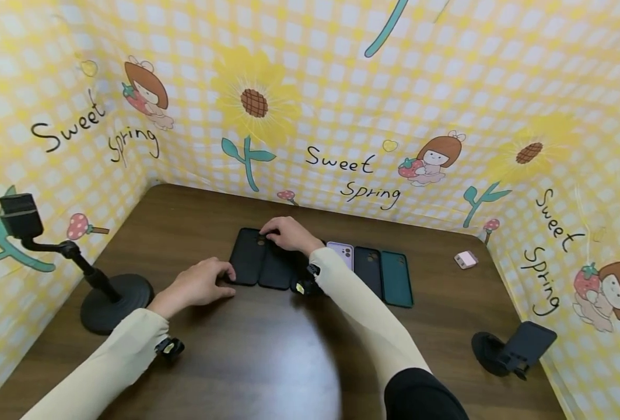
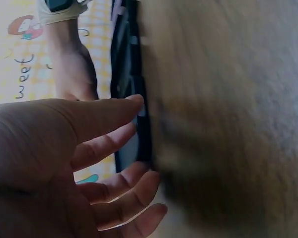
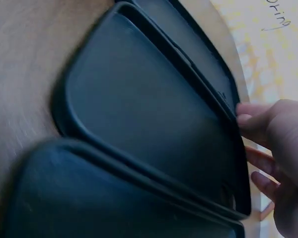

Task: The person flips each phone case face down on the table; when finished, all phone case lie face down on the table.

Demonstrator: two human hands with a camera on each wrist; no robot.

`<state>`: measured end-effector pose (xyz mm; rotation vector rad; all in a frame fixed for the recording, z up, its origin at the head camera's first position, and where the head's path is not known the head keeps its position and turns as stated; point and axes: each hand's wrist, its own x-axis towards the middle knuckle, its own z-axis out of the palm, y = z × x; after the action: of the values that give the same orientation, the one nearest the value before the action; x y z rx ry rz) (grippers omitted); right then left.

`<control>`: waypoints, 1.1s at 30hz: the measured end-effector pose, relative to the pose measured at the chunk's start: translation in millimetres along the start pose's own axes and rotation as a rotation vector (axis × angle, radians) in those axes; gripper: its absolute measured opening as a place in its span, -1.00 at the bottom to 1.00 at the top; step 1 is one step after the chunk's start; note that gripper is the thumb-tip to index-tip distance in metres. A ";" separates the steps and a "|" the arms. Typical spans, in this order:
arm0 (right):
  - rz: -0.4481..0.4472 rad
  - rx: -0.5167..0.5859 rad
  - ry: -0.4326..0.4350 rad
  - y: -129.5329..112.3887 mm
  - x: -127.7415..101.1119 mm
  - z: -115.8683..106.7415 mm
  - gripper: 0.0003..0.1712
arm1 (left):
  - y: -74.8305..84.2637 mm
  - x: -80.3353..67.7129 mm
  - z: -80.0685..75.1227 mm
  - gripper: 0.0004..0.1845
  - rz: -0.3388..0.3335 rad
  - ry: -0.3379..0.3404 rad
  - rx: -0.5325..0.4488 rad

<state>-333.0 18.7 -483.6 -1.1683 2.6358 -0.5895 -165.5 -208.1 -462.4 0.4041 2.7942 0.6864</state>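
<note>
Several phone cases lie side by side on the brown table. From the left come two black cases, a lilac phone, another black case and a teal case. My left hand rests on the table with relaxed fingers touching the lower left edge of the leftmost case. My right hand lies across the upper ends of the two left cases. Its fingertips touch the top rim of a black case. My right forearm hides what lies between the second case and the phone.
A black camera stand with its camera is at the left table edge. A black phone holder sits at the front right. A small pink-white box lies at the back right. Yellow patterned walls close in three sides.
</note>
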 end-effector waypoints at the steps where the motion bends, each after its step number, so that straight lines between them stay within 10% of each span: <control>1: -0.002 -0.005 0.004 1.0 0.0 1.6 -0.68 | -0.5 3.7 2.3 -0.78 -0.003 -0.008 0.005; 8: 0.062 0.041 0.053 -4.4 1.7 4.1 -0.61 | -6.7 19.2 5.3 -0.84 -0.023 -0.007 0.055; 13: 0.122 0.350 0.108 -5.0 -3.4 -0.4 -0.55 | -6.5 15.5 3.7 -0.85 0.014 0.038 0.028; 19: 0.167 0.686 0.186 -6.7 -5.4 -1.4 -0.51 | -4.7 5.3 9.3 -0.91 0.128 0.155 -0.207; 26: 0.196 0.827 0.188 -7.8 -7.8 3.3 -0.50 | 4.5 8.9 14.3 -0.84 0.229 0.214 -0.517; 33: 0.212 0.914 0.186 -3.4 -11.3 -1.3 -0.50 | 6.3 12.0 16.0 -0.81 0.210 0.259 -0.593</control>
<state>-323.6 25.4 -480.8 -0.5542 2.1018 -1.6587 -170.7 -192.2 -475.1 0.5154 2.6069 1.6550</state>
